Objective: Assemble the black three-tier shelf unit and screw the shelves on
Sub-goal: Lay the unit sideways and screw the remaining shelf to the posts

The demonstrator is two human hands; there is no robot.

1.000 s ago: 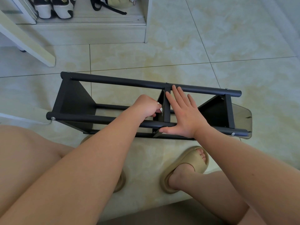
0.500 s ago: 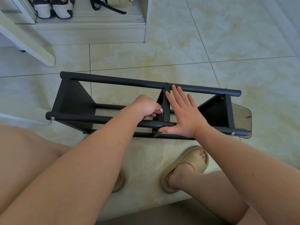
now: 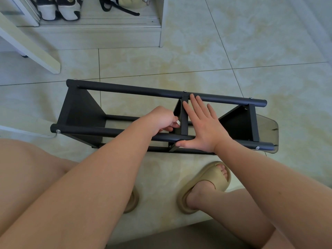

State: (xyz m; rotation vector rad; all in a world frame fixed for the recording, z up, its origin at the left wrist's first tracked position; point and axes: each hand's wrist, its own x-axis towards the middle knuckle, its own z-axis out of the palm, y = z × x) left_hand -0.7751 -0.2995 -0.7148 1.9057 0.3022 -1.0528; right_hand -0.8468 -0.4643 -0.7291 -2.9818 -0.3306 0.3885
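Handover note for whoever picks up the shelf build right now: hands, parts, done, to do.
Left hand: fingers curled, pinching a small white piece beside the middle shelf; I cannot tell what it is.
Right hand: flat and open, pressing on the middle shelf and the near pole.
Shelf unit: lying on its side on the floor tiles, all three shelves between the poles.
Done: screw heads show at both near-pole ends and on the far pole.
To do: probably fix the middle shelf, check hidden joints, stand the unit up.
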